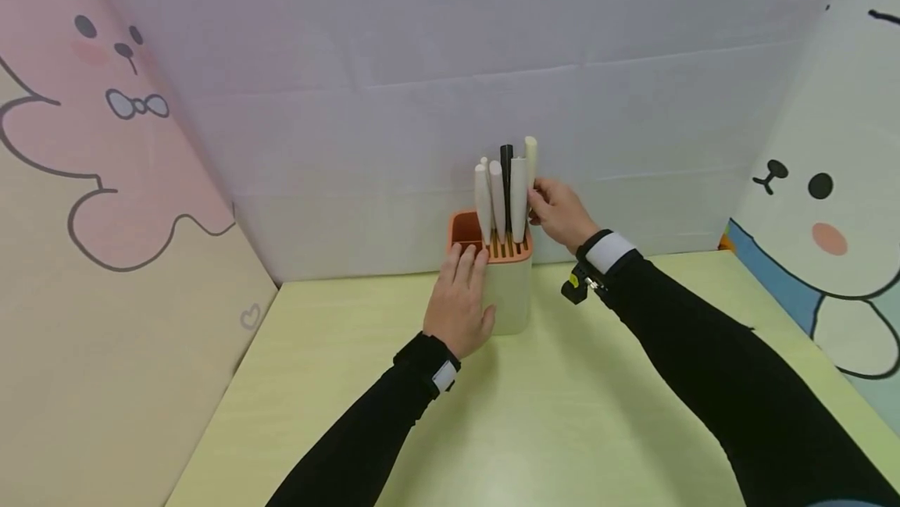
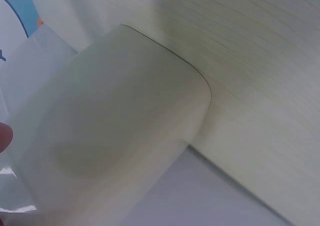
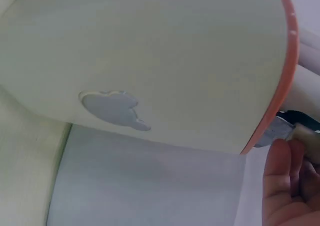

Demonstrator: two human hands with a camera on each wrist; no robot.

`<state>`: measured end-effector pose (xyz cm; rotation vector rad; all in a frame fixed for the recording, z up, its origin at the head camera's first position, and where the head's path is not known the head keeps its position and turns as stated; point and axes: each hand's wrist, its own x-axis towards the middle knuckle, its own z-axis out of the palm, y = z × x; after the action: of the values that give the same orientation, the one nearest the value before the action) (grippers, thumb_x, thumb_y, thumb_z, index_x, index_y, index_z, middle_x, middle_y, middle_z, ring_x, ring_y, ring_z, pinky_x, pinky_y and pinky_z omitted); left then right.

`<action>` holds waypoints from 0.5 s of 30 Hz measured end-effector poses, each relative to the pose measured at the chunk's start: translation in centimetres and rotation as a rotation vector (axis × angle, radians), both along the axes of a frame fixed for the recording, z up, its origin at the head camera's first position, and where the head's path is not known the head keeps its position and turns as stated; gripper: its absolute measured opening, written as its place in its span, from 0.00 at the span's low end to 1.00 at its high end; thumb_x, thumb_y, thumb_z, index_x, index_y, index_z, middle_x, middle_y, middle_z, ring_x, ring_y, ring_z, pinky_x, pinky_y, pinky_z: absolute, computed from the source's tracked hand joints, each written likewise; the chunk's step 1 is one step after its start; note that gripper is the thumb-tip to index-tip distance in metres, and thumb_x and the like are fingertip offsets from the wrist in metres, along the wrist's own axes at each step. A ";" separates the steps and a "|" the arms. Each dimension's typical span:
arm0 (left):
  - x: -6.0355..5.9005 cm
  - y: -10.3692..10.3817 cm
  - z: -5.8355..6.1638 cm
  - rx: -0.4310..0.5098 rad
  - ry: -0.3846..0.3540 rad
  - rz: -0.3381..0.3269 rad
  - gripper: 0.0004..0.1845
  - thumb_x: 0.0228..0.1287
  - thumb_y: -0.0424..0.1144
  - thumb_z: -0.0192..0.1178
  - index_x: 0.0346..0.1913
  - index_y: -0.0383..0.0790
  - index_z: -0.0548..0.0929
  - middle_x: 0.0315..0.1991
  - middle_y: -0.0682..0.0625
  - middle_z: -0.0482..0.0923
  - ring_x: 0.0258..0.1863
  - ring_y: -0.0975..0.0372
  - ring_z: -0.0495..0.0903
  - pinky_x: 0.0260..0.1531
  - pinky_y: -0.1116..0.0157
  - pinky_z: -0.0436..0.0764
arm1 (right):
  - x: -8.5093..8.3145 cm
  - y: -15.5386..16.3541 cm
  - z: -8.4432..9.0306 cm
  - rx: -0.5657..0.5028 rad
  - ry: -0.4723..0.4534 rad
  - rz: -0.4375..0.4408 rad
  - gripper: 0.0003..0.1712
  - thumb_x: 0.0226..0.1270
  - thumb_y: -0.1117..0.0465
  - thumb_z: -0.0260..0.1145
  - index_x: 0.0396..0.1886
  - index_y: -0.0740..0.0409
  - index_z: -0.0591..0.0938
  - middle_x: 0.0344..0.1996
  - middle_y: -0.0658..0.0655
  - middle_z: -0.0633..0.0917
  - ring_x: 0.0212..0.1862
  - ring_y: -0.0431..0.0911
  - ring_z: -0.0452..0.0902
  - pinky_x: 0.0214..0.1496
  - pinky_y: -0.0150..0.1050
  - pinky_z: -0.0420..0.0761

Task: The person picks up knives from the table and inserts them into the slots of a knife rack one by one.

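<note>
A pale knife block (image 1: 509, 296) with an orange slotted top stands upright on the table, close to the back wall. Several white-handled utensils (image 1: 519, 194) and one with a black handle (image 1: 506, 159) stick up out of its slots. My right hand (image 1: 562, 214) pinches a cream-handled knife (image 1: 530, 151) at the block's right rear. The right wrist view catches a short stretch of its metal blade (image 3: 274, 131) at the orange rim. With fingers extended, my left hand (image 1: 460, 300) rests against the block's left front, fingertips at the rim.
The yellowish wood-grain table (image 1: 316, 382) runs back to a pale rear wall (image 1: 394, 140). Cartoon-printed panels rise at the left (image 1: 155, 202) and right (image 1: 823, 202). An open compartment (image 1: 466, 230) takes up the block's left side.
</note>
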<state>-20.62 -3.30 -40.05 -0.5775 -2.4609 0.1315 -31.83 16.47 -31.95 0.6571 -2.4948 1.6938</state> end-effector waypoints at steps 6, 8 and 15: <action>-0.2 0.1 -0.2 0.003 0.016 -0.023 0.46 0.55 0.51 0.67 0.70 0.28 0.60 0.66 0.34 0.64 0.69 0.44 0.58 0.72 0.53 0.53 | 0.3 0.6 -0.7 0.041 0.000 0.048 0.24 0.79 0.56 0.44 0.64 0.68 0.69 0.48 0.66 0.79 0.46 0.53 0.77 0.52 0.50 0.79; -0.2 0.1 -0.4 0.005 0.019 -0.025 0.46 0.55 0.51 0.67 0.70 0.28 0.60 0.66 0.34 0.64 0.69 0.44 0.59 0.72 0.53 0.53 | 0.4 0.7 -1.0 0.055 0.005 0.068 0.23 0.80 0.57 0.44 0.64 0.69 0.69 0.48 0.66 0.79 0.47 0.54 0.77 0.53 0.52 0.79; -0.3 0.0 -1.1 0.009 0.021 -0.016 0.46 0.55 0.51 0.66 0.70 0.29 0.60 0.65 0.35 0.64 0.69 0.45 0.59 0.72 0.54 0.52 | 0.9 0.9 -2.4 0.121 0.012 0.067 0.25 0.79 0.57 0.46 0.69 0.65 0.65 0.52 0.65 0.79 0.49 0.54 0.75 0.50 0.50 0.77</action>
<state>-20.89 -3.28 -41.11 -0.5895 -2.4343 0.1198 -30.94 17.38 -34.36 0.7677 -2.6116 1.5632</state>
